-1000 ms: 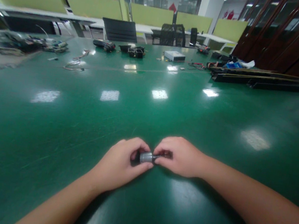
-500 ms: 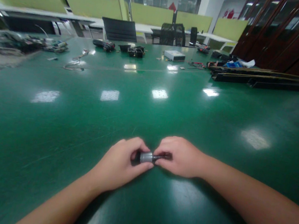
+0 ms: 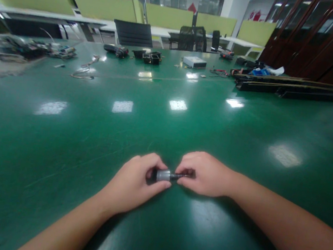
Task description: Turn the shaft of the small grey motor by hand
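On the far left of the green table (image 3: 91, 126) sits a messy pile (image 3: 24, 47) of small parts, on a pale patch. Next comes a thin wire (image 3: 83, 71), bent in a loop, and then a dark lump (image 3: 115, 50) near the far edge. Beside it are some black parts (image 3: 152, 57); they may be little trays, but I cannot tell if they hold anything. Closer in, the left hand (image 3: 133, 182) is wrapped around the fat black end of a small tube (image 3: 163, 175), with the thumb and a finger near its shiny silver band. The tube is low over the near middle of the table, between the two hands. It lies long ways from left to right, almost flat, with its thin dark end pointing right and a tiny bit up in the view. Far behind it is a grey box (image 3: 194, 63), and its inside is hidden. The right hand (image 3: 205, 174) pinches the thin dark end. That hand is a little more to the right than before, so more of the dark part shows by the silver band, while the left hand looks the same. Farther right, long black bars (image 3: 311, 96) lie by a blue thing (image 3: 259, 72). Behind them stands a brown cabinet (image 3: 311, 38) with glass in its doors; what is inside is too dark to tell.
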Tool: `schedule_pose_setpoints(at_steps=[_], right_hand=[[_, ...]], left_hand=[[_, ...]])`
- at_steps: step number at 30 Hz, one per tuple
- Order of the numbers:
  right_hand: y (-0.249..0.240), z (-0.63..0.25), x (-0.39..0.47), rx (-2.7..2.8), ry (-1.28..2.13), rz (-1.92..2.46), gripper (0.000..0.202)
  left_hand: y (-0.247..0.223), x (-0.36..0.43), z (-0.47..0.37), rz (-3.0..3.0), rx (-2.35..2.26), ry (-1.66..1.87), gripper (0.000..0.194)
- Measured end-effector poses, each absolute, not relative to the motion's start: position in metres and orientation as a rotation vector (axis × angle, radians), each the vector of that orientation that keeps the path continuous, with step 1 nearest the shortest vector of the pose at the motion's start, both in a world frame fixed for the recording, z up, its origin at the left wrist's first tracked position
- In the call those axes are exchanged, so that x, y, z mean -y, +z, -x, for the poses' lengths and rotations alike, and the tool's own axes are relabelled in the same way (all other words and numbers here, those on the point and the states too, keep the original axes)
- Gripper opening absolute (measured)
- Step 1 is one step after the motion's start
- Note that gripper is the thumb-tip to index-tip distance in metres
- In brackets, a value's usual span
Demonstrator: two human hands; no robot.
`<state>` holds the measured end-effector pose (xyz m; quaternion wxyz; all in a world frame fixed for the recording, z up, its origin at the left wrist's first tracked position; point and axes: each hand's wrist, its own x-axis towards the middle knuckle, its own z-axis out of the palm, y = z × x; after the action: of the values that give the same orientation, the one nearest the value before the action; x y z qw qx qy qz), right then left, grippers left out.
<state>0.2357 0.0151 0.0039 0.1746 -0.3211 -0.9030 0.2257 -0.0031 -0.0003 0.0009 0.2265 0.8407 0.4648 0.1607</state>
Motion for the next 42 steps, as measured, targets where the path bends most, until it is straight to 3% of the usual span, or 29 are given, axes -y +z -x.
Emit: schedule_pose_setpoints(at_steps=[26,42], right_hand=[[0.019,-0.266,-0.029,2.609,0.871,1.174,0.012],[0.015,-0.261,-0.027,2.604,0.876,1.067,0.011]], left_hand=[[0.001,0.002,0.010,-2.318,-1.265,0.461,0.024],[-0.001,0.001,0.009,-2.316,-1.246,0.472,0.024]])
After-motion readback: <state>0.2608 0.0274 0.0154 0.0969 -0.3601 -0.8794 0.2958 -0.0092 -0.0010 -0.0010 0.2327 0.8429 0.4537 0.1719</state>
